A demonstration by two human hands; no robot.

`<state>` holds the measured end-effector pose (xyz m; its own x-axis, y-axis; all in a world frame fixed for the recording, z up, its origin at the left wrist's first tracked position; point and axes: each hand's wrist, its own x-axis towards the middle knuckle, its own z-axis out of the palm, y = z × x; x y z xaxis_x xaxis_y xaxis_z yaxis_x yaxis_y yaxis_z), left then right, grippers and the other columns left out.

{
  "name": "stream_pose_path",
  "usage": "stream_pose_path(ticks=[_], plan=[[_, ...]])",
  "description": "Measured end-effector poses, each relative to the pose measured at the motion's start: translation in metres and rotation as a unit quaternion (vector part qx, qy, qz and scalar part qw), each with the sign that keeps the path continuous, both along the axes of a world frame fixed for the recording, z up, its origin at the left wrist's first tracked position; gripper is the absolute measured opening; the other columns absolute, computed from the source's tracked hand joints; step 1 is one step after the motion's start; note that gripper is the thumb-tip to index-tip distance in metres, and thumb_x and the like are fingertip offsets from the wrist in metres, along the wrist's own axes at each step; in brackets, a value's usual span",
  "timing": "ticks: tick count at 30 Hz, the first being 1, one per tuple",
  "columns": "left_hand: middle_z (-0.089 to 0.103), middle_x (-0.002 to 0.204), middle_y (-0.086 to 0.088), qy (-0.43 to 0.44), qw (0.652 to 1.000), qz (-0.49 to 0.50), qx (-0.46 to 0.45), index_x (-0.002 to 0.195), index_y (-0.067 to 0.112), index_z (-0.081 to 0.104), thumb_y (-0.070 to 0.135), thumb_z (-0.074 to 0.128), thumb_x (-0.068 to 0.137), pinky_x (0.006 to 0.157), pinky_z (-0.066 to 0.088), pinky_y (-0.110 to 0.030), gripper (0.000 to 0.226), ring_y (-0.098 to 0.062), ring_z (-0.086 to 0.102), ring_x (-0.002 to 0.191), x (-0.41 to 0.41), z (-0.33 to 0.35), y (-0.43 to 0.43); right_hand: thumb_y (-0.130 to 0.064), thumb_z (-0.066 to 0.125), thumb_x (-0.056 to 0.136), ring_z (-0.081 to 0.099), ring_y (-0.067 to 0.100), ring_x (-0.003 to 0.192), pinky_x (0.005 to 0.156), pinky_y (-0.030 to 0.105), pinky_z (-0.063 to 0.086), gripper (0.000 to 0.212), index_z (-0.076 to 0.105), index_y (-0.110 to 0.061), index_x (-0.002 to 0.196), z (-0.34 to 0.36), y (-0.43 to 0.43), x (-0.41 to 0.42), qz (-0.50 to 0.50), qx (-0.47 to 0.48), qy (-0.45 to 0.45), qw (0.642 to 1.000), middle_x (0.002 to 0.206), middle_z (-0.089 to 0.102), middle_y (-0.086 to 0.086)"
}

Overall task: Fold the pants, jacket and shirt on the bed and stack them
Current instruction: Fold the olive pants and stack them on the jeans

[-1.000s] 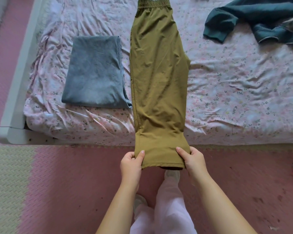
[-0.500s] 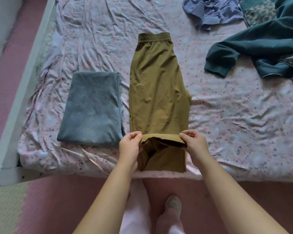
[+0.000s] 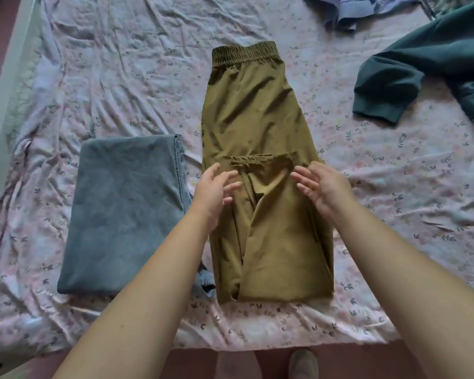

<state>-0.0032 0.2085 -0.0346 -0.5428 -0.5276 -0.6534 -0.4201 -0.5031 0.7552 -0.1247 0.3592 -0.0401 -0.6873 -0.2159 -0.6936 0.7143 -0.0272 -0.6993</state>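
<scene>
1. Pants (image 3: pixel 257 127) flat on bed (image 3: pixel 121 77), mid-sheet; hems folded up to mid-length; long axis straight away from body, waistband far.
2. Left hand (image 3: pixel 212 192) and right hand (image 3: pixel 322 190) just over hems, fingers spread, gripping nothing; equally near.
3. Folded grey garment (image 3: pixel 123 212) beside pants, left; jacket (image 3: pixel 435 69) far right.

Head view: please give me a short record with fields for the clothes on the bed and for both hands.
pants: olive, leg ends folded up onto the middle, waistband far from the person
folded cloth: grey-blue, beside the pants
jacket: dark teal, unfolded, far corner
left hand: open, over the fold
right hand: open, over the fold
bed: pink flowered sheet, wrinkled
</scene>
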Motion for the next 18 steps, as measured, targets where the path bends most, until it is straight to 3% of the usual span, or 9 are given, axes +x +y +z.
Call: stream_pose_path(ticks=[2, 4, 6, 8, 10, 13, 15, 18], plan=[[0.059, 0.093, 0.001, -0.044, 0.993, -0.025, -0.111, 0.125, 0.02, 0.042, 0.012, 0.049, 0.093, 0.062, 0.045, -0.02, 0.034, -0.014, 0.059, 0.08, 0.012, -0.014, 0.002, -0.007, 0.048, 0.093, 0.063, 0.013, 0.069, 0.06, 0.02, 0.046, 0.036, 0.041, -0.009, 0.128, -0.005, 0.009, 0.004, 0.065, 0.071, 0.057, 0.994, 0.104, 0.06, 0.011], [0.058, 0.084, 0.005, -0.096, 0.97, -0.076, -0.209, 0.103, 0.018, 0.056, 0.013, 0.057, 0.088, 0.075, 0.047, -0.023, 0.016, -0.019, 0.059, 0.087, 0.03, -0.027, 0.012, -0.01, 0.055, 0.089, 0.06, 0.014, 0.076, 0.067, 0.021, 0.048, 0.024, 0.053, -0.013, 0.113, -0.015, 0.024, 0.016, 0.147, 0.187, 0.151, 0.96, 0.103, 0.062, 0.01], [0.059, 0.08, 0.007, -0.131, 0.954, -0.13, -0.236, 0.089, 0.018, 0.058, 0.017, 0.062, 0.085, 0.073, 0.044, -0.021, 0.006, -0.016, 0.059, 0.084, 0.047, -0.036, 0.025, -0.015, 0.059, 0.086, 0.059, 0.018, 0.086, 0.079, 0.031, 0.05, 0.013, 0.057, -0.015, 0.099, -0.026, 0.039, 0.029, 0.226, 0.281, 0.221, 0.906, 0.1, 0.063, 0.009], [0.059, 0.084, 0.004, -0.156, 0.945, -0.169, -0.234, 0.089, 0.018, 0.057, 0.023, 0.065, 0.083, 0.067, 0.041, -0.017, 0.011, -0.011, 0.057, 0.076, 0.058, -0.043, 0.038, -0.023, 0.063, 0.084, 0.057, 0.02, 0.091, 0.083, 0.036, 0.049, 0.019, 0.057, -0.013, 0.099, -0.034, 0.05, 0.041, 0.273, 0.319, 0.231, 0.877, 0.1, 0.06, 0.007], [0.06, 0.089, 0.001, -0.178, 0.936, -0.185, -0.243, 0.092, 0.018, 0.056, 0.027, 0.067, 0.082, 0.066, 0.041, -0.019, 0.017, -0.007, 0.054, 0.072, 0.062, -0.049, 0.046, -0.028, 0.065, 0.084, 0.054, 0.017, 0.087, 0.074, 0.029, 0.045, 0.026, 0.056, -0.011, 0.102, -0.038, 0.053, 0.051, 0.292, 0.324, 0.213, 0.874, 0.094, 0.057, 0.002], [0.058, 0.093, -0.001, -0.207, 0.911, -0.202, -0.295, 0.088, 0.016, 0.056, 0.029, 0.063, 0.084, 0.07, 0.041, -0.027, 0.015, -0.016, 0.054, 0.08, 0.058, -0.052, 0.051, -0.028, 0.062, 0.086, 0.047, 0.01, 0.071, 0.054, 0.018, 0.033, 0.017, 0.052, -0.014, 0.091, -0.043, 0.052, 0.059, 0.304, 0.325, 0.207, 0.871, 0.075, 0.051, -0.01], [0.056, 0.089, -0.002, -0.194, 0.905, -0.199, -0.323, 0.085, 0.013, 0.055, 0.025, 0.057, 0.089, 0.068, 0.035, -0.026, 0.013, -0.019, 0.051, 0.081, 0.052, -0.049, 0.051, -0.024, 0.058, 0.089, 0.044, 0.012, 0.067, 0.053, 0.019, 0.032, 0.015, 0.05, -0.015, 0.081, -0.046, 0.051, 0.057, 0.288, 0.312, 0.227, 0.876, 0.07, 0.048, -0.008], [0.053, 0.075, -0.001, -0.156, 0.927, -0.117, -0.32, 0.081, 0.012, 0.049, 0.016, 0.053, 0.091, 0.062, 0.028, -0.026, 0.012, -0.021, 0.048, 0.074, 0.045, -0.045, 0.04, -0.019, 0.055, 0.09, 0.042, 0.019, 0.065, 0.052, 0.023, 0.029, 0.023, 0.044, -0.016, 0.07, -0.047, 0.054, 0.05, 0.254, 0.312, 0.264, 0.877, 0.063, 0.044, -0.003]])
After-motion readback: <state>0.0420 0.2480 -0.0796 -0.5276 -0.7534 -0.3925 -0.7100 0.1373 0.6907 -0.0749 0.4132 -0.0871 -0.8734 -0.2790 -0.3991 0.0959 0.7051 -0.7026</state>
